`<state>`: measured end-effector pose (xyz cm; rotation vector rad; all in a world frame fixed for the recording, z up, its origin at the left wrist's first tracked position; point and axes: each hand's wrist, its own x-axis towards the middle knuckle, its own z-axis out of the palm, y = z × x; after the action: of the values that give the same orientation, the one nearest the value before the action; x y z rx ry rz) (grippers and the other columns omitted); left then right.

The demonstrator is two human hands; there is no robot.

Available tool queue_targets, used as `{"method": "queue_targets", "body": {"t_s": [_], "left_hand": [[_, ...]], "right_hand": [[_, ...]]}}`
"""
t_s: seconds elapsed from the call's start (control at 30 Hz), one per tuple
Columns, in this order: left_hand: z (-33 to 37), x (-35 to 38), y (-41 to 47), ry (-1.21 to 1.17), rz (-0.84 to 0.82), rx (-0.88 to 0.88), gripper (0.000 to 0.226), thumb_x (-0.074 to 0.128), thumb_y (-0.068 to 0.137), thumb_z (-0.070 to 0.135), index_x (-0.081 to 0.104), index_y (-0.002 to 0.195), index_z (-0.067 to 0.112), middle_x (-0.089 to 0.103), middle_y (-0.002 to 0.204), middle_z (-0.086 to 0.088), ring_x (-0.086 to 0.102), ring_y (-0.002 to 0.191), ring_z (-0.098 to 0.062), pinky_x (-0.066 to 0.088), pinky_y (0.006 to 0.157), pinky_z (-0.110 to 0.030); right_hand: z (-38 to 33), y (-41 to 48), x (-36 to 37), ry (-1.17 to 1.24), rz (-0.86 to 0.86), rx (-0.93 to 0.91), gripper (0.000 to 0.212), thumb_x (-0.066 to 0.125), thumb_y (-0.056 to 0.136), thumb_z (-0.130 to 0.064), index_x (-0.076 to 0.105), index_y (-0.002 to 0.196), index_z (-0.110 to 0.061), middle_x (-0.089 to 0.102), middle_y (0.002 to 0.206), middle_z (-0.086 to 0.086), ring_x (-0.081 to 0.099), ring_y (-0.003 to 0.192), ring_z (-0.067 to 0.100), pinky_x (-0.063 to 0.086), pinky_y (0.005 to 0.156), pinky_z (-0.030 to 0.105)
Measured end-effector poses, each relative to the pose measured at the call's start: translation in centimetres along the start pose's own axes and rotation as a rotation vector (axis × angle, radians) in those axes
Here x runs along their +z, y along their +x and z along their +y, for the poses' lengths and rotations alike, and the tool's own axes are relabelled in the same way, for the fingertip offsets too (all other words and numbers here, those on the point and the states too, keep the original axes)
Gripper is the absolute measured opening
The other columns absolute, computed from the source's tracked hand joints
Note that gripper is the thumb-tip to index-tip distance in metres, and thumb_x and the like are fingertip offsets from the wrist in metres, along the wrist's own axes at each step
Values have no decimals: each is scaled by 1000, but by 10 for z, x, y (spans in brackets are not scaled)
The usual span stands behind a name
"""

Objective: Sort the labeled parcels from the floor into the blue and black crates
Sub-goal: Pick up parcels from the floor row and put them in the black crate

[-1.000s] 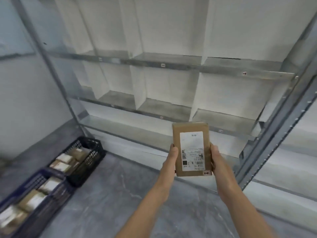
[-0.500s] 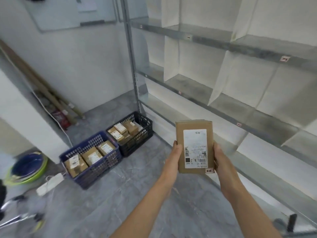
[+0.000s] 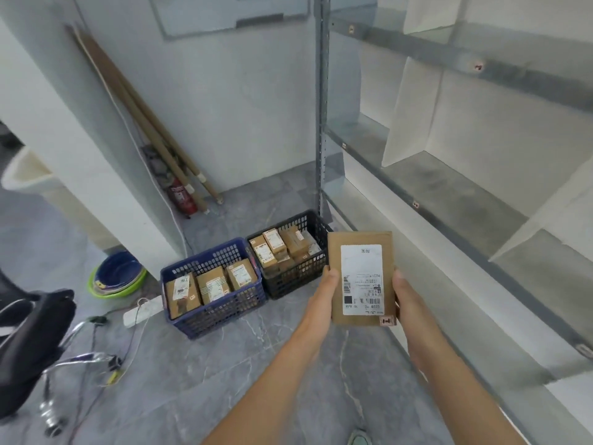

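labelled parcel (image 3: 361, 277) held in the air over the floor, just right of the crates.
left hand (image 3: 325, 285) and right hand (image 3: 402, 293) grasped its long edges with their fingers (image 3: 330, 274); the white label (image 3: 362, 268) carried barcodes, its print too blurred to read. the blue crate (image 3: 218, 311) touched the black crate (image 3: 296, 277), both holding parcels.

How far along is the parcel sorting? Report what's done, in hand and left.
Done: the blue plastic crate holds three labelled cardboard boxes, the black plastic crate several. In hand: the left hand and right hand grip one brown cardboard parcel with a white label. Left: crating it; no loose parcels show on the floor.
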<state>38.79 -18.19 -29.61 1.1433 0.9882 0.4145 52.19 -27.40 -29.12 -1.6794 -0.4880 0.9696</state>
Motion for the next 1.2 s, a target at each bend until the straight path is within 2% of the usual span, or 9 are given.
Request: {"method": "queue_targets", "body": {"t_s": [0.23,0.4,0.5,0.6,0.7,0.87,1.0,1.07,1.2], "left_hand": [[19,4,91,-3,79,-36,48,33,100,71,45,143,54,60,132,30,53,125,4,40,116,-52],[24,-14,173,-32,125,-119,61,38,95,77,42,145,42,63,125,26,56,118,5,44,113,-49],[38,-32,227,-54,124,-164,47,35,100,70,47,137,43,64,120,24,58,110,8,45,111,-43],[54,-56,285,-104,124,-219,22,31,107,58,46,117,46,56,107,28,52,101,9,42,105,-37],[67,-81,341,-129,128,-271,24,30,107,58,46,119,44,55,102,28,54,100,8,40,96,-34],[76,-106,419,-156,130,-351,23,32,109,53,51,112,42,57,96,27,51,85,12,42,89,-29],[92,-115,478,-175,162,-452,18,44,108,43,53,99,30,59,94,14,54,77,3,43,57,-16],[89,-120,512,-158,158,-468,20,46,105,50,50,106,30,59,107,9,56,87,-1,46,69,-18],[75,-123,577,-146,140,-483,47,46,96,70,45,127,35,49,140,3,51,125,-15,39,109,-43]], "right_hand": [[-19,116,3,-60,-91,68,48,26,113,-57,67,133,-43,79,112,-17,73,98,-3,50,82,27],[-25,199,23,-85,-116,156,47,27,114,-52,64,137,-35,75,120,-9,68,108,5,48,80,26],[-29,261,45,-116,-101,181,45,29,115,-46,66,133,-29,75,117,-8,71,98,2,49,75,25],[-34,322,72,-138,-100,207,42,30,116,-39,69,124,-25,79,102,-10,74,79,-6,53,60,13],[-41,375,96,-142,-125,237,40,31,116,-39,69,121,-29,81,93,-15,74,78,-8,52,56,10],[-48,453,122,-149,-93,331,36,31,116,-43,66,112,-35,74,101,-14,73,75,-8,53,62,17],[-50,512,137,-181,-78,386,41,31,115,-46,67,119,-29,76,106,-5,72,88,5,51,68,26],[-47,546,143,-214,-86,397,44,31,115,-47,66,130,-26,76,113,-1,72,95,9,52,69,27],[-28,616,150,-242,-100,406,49,30,115,-47,66,135,-22,75,115,-1,71,98,11,51,71,28]]}}
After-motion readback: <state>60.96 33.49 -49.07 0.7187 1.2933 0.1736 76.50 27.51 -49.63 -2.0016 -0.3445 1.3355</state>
